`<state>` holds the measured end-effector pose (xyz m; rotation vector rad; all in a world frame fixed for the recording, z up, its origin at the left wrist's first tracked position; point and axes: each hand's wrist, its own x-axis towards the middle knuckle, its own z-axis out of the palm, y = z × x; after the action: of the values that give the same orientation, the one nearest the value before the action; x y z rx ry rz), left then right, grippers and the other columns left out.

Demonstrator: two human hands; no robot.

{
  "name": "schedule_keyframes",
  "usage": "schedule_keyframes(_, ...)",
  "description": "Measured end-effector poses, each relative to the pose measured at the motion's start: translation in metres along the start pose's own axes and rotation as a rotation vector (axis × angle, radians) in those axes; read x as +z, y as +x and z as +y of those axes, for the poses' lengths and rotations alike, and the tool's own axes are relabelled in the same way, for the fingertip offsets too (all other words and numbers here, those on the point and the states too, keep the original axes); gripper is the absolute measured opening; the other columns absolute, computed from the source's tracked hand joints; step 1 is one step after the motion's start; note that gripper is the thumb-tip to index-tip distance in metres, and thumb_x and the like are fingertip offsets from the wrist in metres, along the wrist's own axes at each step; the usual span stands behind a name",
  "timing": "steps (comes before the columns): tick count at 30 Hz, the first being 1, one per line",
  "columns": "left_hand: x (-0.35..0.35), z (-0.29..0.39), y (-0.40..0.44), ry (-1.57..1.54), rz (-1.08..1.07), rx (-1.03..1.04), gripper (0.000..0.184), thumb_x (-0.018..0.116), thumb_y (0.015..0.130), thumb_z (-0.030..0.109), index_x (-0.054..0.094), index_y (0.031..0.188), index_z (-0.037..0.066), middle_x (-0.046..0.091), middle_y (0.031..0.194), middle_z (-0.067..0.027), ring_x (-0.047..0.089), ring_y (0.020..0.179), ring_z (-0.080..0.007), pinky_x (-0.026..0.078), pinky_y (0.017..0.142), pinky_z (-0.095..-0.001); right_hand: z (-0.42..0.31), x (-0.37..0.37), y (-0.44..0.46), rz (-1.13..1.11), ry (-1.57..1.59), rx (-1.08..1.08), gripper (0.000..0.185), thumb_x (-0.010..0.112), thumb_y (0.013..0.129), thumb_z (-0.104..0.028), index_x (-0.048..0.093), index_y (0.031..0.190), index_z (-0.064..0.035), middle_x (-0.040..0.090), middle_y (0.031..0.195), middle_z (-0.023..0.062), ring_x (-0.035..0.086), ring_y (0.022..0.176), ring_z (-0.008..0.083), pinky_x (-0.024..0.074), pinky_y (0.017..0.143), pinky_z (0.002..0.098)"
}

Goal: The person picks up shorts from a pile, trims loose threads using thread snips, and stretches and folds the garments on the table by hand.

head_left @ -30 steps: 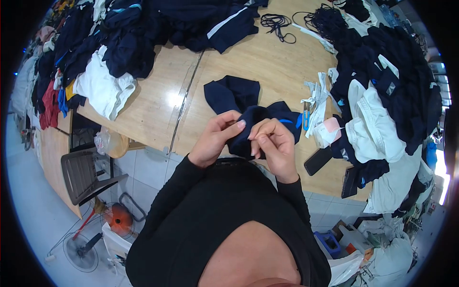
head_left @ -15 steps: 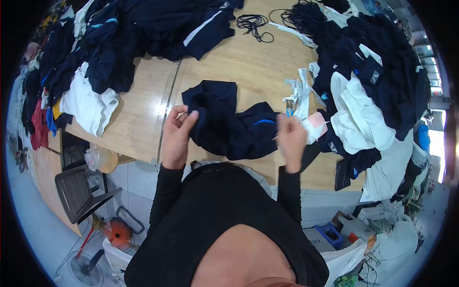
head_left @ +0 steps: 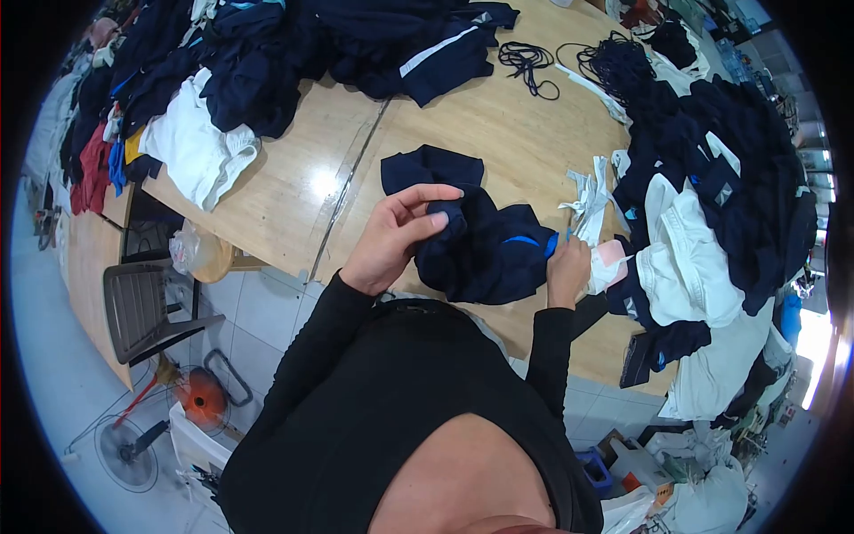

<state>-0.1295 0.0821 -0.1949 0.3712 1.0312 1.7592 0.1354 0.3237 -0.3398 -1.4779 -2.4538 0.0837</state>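
Note:
A navy garment [head_left: 489,258] with a bright blue stripe lies bunched on the wooden table in front of my body. My left hand [head_left: 405,233] pinches its upper left part between thumb and fingers. To the right of the garment, my right hand [head_left: 569,264] is closed around the lower end of small blue thread snips [head_left: 569,233], mostly covered by the fingers. White fabric strips [head_left: 590,200] lie just beyond that hand, and a pink and white item [head_left: 608,265] is to its right.
Dark garments [head_left: 382,44] are heaped at the back, with white cloth [head_left: 200,147] at the left. Black cords [head_left: 529,62] lie at the back right. White garments [head_left: 685,258] and a navy pile [head_left: 743,151] fill the right side. A chair [head_left: 147,307] stands lower left.
My right hand has left the garment, moved right and closed at the snips. My left hand still holds the cloth. The view shifted left, then back right.

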Motion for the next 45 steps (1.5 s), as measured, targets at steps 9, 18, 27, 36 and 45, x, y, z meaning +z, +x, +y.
schedule_keyframes(9,-0.01,0.003,-0.003,0.0,-0.134,-0.013,0.06,0.075,0.088,-0.002,0.064,0.147,-0.004,0.068,0.111,0.0037,0.06,0.094,-0.0024,0.05,0.084,-0.0176,0.008,-0.084,-0.025,-0.341,1.109,0.429,0.015,0.06,0.108,-0.007,0.059,0.122,-0.001,0.063,0.089,0.0057,0.062,0.082,0.0115,0.0503,0.071,0.0287)
schedule_keyframes(18,0.011,0.003,0.003,0.149,-0.155,-0.034,0.055,0.071,0.092,-0.001,0.065,0.147,-0.004,0.074,0.127,-0.0027,0.062,0.097,-0.0018,0.051,0.092,-0.0202,-0.138,-0.141,-0.04,-0.102,1.363,-0.184,0.031,0.085,0.09,0.005,0.075,0.119,-0.0006,0.062,0.096,-0.0019,0.045,0.069,0.0025,0.0332,0.061,0.021)
schedule_keyframes(27,0.014,0.002,0.0,0.351,-0.053,-0.069,0.049,0.072,0.095,-0.004,0.068,0.143,0.0,0.073,0.122,-0.0009,0.066,0.102,-0.0041,0.054,0.089,-0.0227,-0.17,-0.121,-0.021,0.086,0.942,-0.55,0.025,0.082,0.084,0.011,0.076,0.105,-0.0014,0.068,0.098,0.0129,0.072,0.079,0.0275,0.0567,0.066,0.0363)
schedule_keyframes(36,0.005,-0.03,0.012,1.18,0.041,0.698,0.022,0.084,0.089,0.011,0.08,0.11,0.007,0.07,0.12,-0.0113,0.064,0.112,-0.0332,0.054,0.097,-0.0399,-0.145,-0.083,-0.04,-0.429,1.51,0.172,0.013,0.064,0.113,-0.014,0.066,0.103,-0.0063,0.055,0.08,-0.007,0.043,0.065,-0.001,0.032,0.057,0.0202)
schedule_keyframes(45,0.016,-0.031,0.008,0.993,-0.052,0.53,0.031,0.057,0.088,-0.016,0.061,0.115,-0.003,0.072,0.107,-0.0198,0.078,0.083,-0.0322,0.063,0.073,-0.0346,-0.147,-0.086,-0.039,-0.388,1.368,-0.009,0.014,0.066,0.11,-0.011,0.064,0.101,-0.0003,0.062,0.087,-0.0022,0.053,0.08,0.0067,0.0433,0.072,0.0232)
